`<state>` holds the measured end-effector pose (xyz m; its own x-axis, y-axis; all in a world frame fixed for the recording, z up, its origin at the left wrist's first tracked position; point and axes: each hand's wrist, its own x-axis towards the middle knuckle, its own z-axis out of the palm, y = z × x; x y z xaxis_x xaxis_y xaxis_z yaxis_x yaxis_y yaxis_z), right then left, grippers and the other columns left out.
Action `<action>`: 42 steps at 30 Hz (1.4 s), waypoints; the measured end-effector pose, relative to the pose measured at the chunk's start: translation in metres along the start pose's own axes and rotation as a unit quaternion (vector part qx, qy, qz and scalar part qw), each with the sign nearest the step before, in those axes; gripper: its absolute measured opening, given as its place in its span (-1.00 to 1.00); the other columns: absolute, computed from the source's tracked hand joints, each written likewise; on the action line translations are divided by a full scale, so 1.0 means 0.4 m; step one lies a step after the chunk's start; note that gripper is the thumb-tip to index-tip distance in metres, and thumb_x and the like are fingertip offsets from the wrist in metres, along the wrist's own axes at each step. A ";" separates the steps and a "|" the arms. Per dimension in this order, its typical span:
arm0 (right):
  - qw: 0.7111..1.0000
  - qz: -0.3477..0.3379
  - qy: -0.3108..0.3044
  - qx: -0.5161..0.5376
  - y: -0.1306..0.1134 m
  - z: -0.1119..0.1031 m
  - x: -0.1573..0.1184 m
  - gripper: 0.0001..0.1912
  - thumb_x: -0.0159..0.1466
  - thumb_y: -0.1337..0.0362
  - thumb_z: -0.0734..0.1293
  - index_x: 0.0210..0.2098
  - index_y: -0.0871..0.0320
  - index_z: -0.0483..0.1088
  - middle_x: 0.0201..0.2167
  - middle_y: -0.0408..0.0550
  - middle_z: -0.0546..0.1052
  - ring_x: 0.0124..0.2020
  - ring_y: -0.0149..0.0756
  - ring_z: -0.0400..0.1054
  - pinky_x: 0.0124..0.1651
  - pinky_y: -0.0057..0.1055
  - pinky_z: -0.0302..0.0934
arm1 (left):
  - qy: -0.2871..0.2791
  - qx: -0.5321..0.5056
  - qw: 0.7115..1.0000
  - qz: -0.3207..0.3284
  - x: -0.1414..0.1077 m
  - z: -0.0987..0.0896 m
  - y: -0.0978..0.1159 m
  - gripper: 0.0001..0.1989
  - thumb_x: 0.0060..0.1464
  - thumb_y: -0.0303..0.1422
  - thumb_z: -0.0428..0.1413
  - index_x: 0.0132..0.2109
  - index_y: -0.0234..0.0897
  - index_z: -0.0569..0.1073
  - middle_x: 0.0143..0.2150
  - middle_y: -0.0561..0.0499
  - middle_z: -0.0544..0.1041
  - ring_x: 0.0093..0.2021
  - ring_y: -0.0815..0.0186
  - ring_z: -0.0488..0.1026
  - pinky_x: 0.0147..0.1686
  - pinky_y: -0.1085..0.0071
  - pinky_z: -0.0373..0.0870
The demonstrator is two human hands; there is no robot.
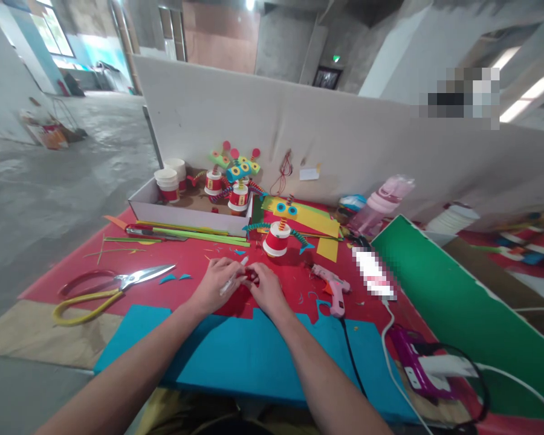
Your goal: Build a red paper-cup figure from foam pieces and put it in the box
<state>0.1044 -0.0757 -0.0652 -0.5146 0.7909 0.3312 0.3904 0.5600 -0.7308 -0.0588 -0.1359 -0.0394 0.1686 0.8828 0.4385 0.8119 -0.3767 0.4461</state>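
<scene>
My left hand (220, 284) is closed around a slim white pen-like stick (229, 285). Its fingertips meet those of my right hand (267, 289), which pinches a small dark red piece (252, 277); the fingers hide most of it. Both hands are over the red table cover (194, 254), at the far edge of a blue paper sheet (236, 344). Just beyond them stands a red-and-white paper cup figure (277, 243) with folded green arms. A pink glue gun (338, 293) lies to the right of my right hand.
Large scissors (118, 283) lie open at the left. Behind are paper strips (199, 234), a cutter knife (149, 232) and a white box (181, 216) of cup figures. A green panel (444, 290), purple power strip (412, 362), cables and pink bottle (381, 202) occupy the right.
</scene>
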 end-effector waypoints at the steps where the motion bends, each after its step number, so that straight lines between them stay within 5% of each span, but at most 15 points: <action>1: 1.000 0.004 0.001 0.000 0.000 0.000 0.000 -0.86 0.18 0.36 0.37 -0.24 0.13 0.40 -0.36 -0.10 0.44 -0.36 -0.33 0.30 -0.30 -0.42 0.23 | 0.003 0.016 1.000 0.006 0.001 0.002 0.001 -0.86 0.25 -0.29 -0.03 -0.19 -0.20 0.41 -0.24 0.01 0.55 -0.15 0.24 0.39 -0.13 0.27 0.16; 7: 0.998 0.008 -0.008 0.067 -0.002 -0.036 0.003 -0.70 0.18 0.39 0.28 -0.07 0.12 0.35 -0.26 -0.08 0.48 -0.31 -0.34 0.38 -0.27 -0.42 0.31 | 0.017 0.077 0.996 0.029 0.005 -0.003 0.011 -0.87 0.23 -0.40 -0.06 -0.25 -0.20 0.37 -0.33 0.06 0.53 -0.29 0.28 0.33 -0.20 0.27 0.10; 10: 0.997 -0.064 0.003 0.046 -0.013 -0.064 0.021 -0.55 0.23 0.49 0.15 0.07 0.10 0.32 -0.03 0.03 0.46 -0.03 -0.28 0.37 0.01 -0.29 0.30 | 0.018 0.088 0.995 0.037 0.005 -0.006 0.013 -0.88 0.21 -0.43 -0.06 -0.26 -0.20 0.36 -0.34 0.06 0.52 -0.30 0.27 0.31 -0.18 0.27 0.10; 13: 0.988 -0.142 -0.060 0.017 -0.024 -0.072 0.048 -0.49 0.24 0.54 0.09 0.09 0.06 0.34 0.10 0.03 0.42 0.14 -0.28 0.28 0.20 -0.21 0.16 | 0.014 0.091 0.995 0.038 0.007 -0.006 0.014 -0.88 0.19 -0.42 -0.06 -0.28 -0.21 0.36 -0.39 0.04 0.49 -0.29 0.25 0.32 -0.17 0.26 0.13; 17: 0.981 -0.157 -0.118 0.009 -0.018 -0.062 0.080 -0.52 0.20 0.56 0.13 0.03 0.08 0.38 0.03 -0.01 0.49 0.09 -0.29 0.33 0.16 -0.25 0.20 | 0.015 0.086 0.996 0.017 0.008 -0.005 0.014 -0.86 0.16 -0.40 -0.06 -0.20 -0.20 0.38 -0.32 -0.02 0.51 -0.26 0.22 0.38 -0.13 0.25 0.17; 20: 0.992 -0.113 -0.051 0.020 0.001 -0.067 0.093 -0.70 0.21 0.49 0.18 -0.14 0.12 0.42 -0.14 -0.01 0.54 -0.06 -0.25 0.41 0.03 -0.27 0.28 | 0.000 0.058 0.998 -0.001 0.007 -0.008 0.010 -0.62 0.04 -0.46 -0.04 0.04 -0.21 0.30 -0.24 -0.04 0.57 -0.12 0.14 0.44 -0.04 0.18 0.15; 23: 0.992 0.003 0.041 0.118 0.022 -0.076 0.094 -0.90 0.23 0.31 0.27 -0.23 0.11 0.36 -0.34 -0.09 0.54 -0.32 -0.30 0.46 -0.22 -0.34 0.36 | -0.023 0.012 1.000 -0.014 0.008 -0.013 0.006 -0.45 -0.06 -0.50 -0.07 0.14 -0.21 0.18 -0.22 -0.03 0.61 -0.02 0.10 0.45 0.01 0.13 0.11; 28: 0.953 0.082 0.046 0.287 0.033 -0.066 0.094 -0.80 0.21 0.11 0.31 -0.30 0.12 0.33 -0.47 -0.17 0.50 -0.48 -0.38 0.42 -0.37 -0.45 0.35 | -0.033 0.005 0.999 -0.022 0.012 -0.019 0.004 -0.49 -0.13 -0.52 -0.10 0.04 -0.20 0.21 -0.26 -0.02 0.63 -0.03 0.09 0.47 -0.01 0.14 0.12; 33: 0.966 0.113 0.059 0.224 0.036 -0.042 0.110 -0.80 0.23 0.12 0.29 -0.36 0.14 0.37 -0.62 -0.25 0.38 -0.60 -0.44 0.29 -0.51 -0.53 0.19 | -0.030 0.019 0.999 -0.001 0.011 -0.018 0.009 -0.50 -0.15 -0.53 -0.09 0.02 -0.20 0.22 -0.24 -0.02 0.64 -0.04 0.10 0.48 -0.05 0.17 0.14; 42: 0.988 0.096 0.044 0.111 0.015 -0.031 0.110 -0.81 0.28 0.21 0.30 -0.38 0.19 0.42 -0.45 -0.12 0.53 -0.44 -0.38 0.38 -0.35 -0.50 0.19 | -0.030 0.039 0.999 0.007 0.010 -0.015 0.007 -0.48 -0.17 -0.55 -0.09 0.02 -0.20 0.25 -0.20 -0.01 0.64 -0.09 0.12 0.51 -0.05 0.17 0.17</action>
<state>0.0935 -0.0344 -0.0477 -0.3743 0.9015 0.2175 0.2925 0.3373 -0.8948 -0.0591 -0.1351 -0.0316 0.2105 0.8940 0.3956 0.8505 -0.3670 0.3768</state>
